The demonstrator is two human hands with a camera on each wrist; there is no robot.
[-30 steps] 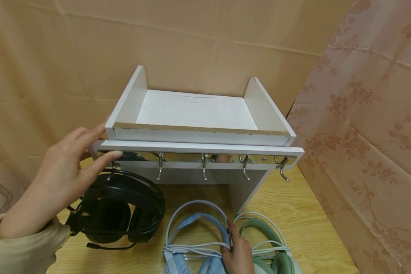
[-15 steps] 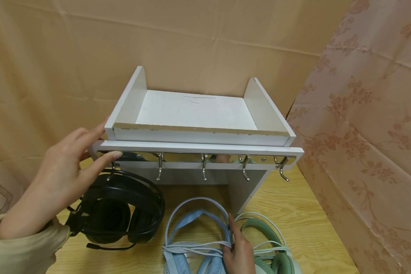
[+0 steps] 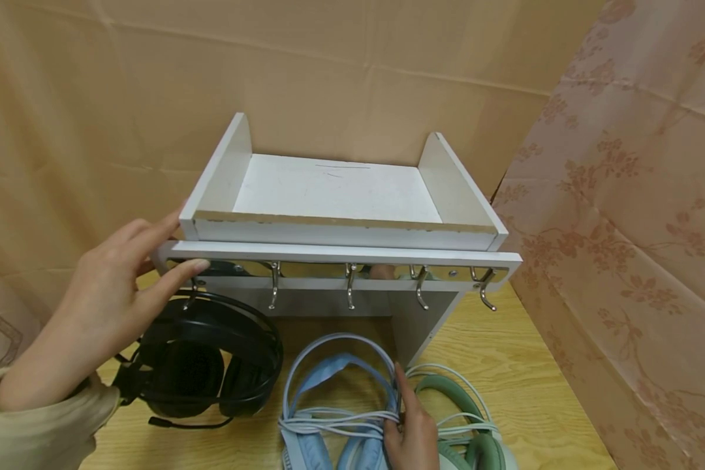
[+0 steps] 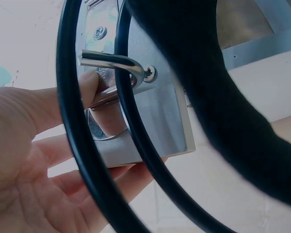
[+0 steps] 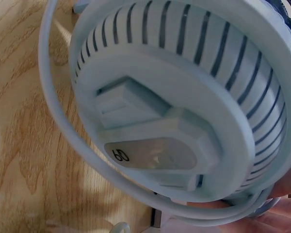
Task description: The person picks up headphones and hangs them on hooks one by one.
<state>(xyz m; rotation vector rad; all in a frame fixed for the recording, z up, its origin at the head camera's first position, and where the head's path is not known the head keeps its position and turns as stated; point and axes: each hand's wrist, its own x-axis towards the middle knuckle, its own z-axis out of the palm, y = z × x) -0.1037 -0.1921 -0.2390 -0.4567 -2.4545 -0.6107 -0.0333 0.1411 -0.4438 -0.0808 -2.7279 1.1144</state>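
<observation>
Soft, even light fills the head view, shadow dimming the bench [image 3: 511, 365] beyond the right grip [image 3: 412, 424]. Beside the left grip [image 4: 53, 145], the hook [image 4: 109, 61] glints; the nearer black headband [image 4: 208, 102] blurs.

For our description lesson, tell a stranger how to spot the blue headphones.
Start at the white shelf unit with its row of metal hooks. Below them, look between the black headphones at left and the green headphones at right. The blue headphones are the only pair of that colour, and the right hand grips them.
</observation>
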